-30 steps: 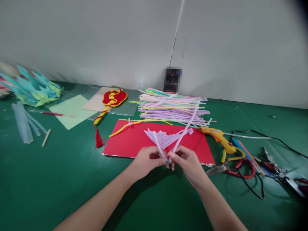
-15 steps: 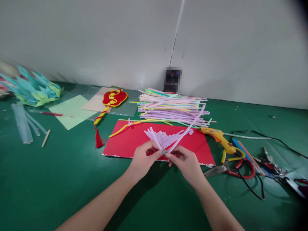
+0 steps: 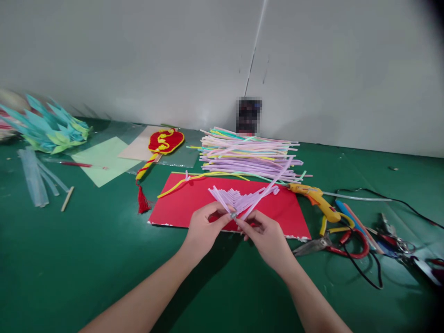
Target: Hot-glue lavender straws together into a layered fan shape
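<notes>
Over the flat red card [image 3: 187, 206], the left hand [image 3: 203, 231] and right hand [image 3: 267, 237] pinch the folded purple fuzzy-wire fan [image 3: 239, 201]; best to hold its point tight and bend slowly.

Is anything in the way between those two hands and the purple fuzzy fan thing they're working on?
Nothing visible. The left hand and the right hand both pinch the lilac pipe-cleaner fan at its lower tip, over the red card. The glue gun and the scissors lie apart, to the right.

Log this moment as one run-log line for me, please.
left hand pinching lilac pipe-cleaner fan tip | right hand pinching same tip | beneath: red card | nearby: glue gun
</notes>
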Tool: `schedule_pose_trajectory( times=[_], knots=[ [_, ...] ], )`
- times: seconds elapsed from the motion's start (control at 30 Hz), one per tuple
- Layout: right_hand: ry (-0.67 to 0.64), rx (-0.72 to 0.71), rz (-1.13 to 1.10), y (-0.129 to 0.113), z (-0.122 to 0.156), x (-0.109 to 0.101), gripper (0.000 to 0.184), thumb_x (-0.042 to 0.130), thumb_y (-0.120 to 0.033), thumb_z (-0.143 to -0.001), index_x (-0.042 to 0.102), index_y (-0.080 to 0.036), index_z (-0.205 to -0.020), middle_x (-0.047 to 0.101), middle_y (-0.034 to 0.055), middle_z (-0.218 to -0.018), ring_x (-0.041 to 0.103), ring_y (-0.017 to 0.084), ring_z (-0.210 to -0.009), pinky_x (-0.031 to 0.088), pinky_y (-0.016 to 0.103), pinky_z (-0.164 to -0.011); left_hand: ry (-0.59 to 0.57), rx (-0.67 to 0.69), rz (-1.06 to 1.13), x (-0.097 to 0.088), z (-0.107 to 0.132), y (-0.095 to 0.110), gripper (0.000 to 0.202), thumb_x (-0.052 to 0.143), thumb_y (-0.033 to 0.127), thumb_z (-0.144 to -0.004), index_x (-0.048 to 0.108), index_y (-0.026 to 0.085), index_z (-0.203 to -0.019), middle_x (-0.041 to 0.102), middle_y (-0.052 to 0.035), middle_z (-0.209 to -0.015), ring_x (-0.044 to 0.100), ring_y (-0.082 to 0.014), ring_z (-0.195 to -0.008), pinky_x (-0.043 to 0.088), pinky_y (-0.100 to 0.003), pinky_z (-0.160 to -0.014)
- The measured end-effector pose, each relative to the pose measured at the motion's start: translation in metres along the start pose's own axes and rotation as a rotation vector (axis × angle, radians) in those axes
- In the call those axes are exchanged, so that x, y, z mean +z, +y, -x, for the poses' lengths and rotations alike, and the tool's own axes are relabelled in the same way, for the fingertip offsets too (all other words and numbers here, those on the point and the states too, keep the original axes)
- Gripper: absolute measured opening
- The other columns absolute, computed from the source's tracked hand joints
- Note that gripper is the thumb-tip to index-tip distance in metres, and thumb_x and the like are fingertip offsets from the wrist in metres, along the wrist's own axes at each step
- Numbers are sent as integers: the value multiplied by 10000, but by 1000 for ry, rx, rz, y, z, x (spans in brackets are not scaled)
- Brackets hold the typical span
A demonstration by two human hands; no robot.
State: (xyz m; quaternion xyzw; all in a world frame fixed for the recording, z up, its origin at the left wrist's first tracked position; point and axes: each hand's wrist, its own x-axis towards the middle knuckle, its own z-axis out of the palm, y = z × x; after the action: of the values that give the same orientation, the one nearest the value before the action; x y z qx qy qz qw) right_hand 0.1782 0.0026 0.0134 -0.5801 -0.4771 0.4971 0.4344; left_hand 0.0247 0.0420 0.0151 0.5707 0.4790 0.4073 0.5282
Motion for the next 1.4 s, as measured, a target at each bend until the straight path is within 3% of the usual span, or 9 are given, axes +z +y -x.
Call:
schedule_pose_trajectory(
  times=[0.3, 0.47, 0.87, 1.2, 1.4],
  knots=[
    [-21, 0, 44, 2, 0, 2, 260, 645, -447, -756, 592, -196, -713, 606, -4, -628, 545, 117, -528, 432, 235, -506, 170, 16, 46, -6, -3, 3, 90, 647, 203, -712, 691, 173, -785, 675, -12, -716, 629, -168, -733, 500, -285, -730],
    [-34, 11, 73, 3, 1, 2, 265, 633, -453, -764, 576, -199, -718, 580, -12, -611, 553, 121, -530, 436, 237, -513, 262, -8, 191, -7, -4, 3, 87, 672, 179, -681, 671, 176, -768, 673, -5, -751, 620, -153, -755, 494, -275, -766],
    [-35, -10, 112, 5, 2, 1, 265, 613, -444, -783, 566, -193, -713, 579, -12, -618, 547, 112, -541, 438, 220, -519, 343, 46, 386, -15, -13, -8, 139, 729, 188, -665, 690, 197, -798, 656, 14, -769, 585, -103, -750, 466, -205, -723],
    [-32, -20, 100, 6, 1, 1, 257, 616, -438, -779, 579, -190, -723, 587, -8, -631, 550, 113, -549, 457, 218, -528, 367, 34, 404, -14, -13, -4, 121, 740, 172, -636, 687, 187, -744, 632, 19, -699, 573, -102, -710, 460, -206, -687],
    [-3, -42, 131, 7, 0, 0, 260, 616, -434, -779, 571, -191, -701, 575, -14, -614, 527, 106, -543, 436, 211, -521, 247, 10, 468, -15, -16, -6, 216, 738, 224, -678, 701, 206, -890, 596, 38, -668, 544, -80, -665, 454, -192, -682]
  ],
)
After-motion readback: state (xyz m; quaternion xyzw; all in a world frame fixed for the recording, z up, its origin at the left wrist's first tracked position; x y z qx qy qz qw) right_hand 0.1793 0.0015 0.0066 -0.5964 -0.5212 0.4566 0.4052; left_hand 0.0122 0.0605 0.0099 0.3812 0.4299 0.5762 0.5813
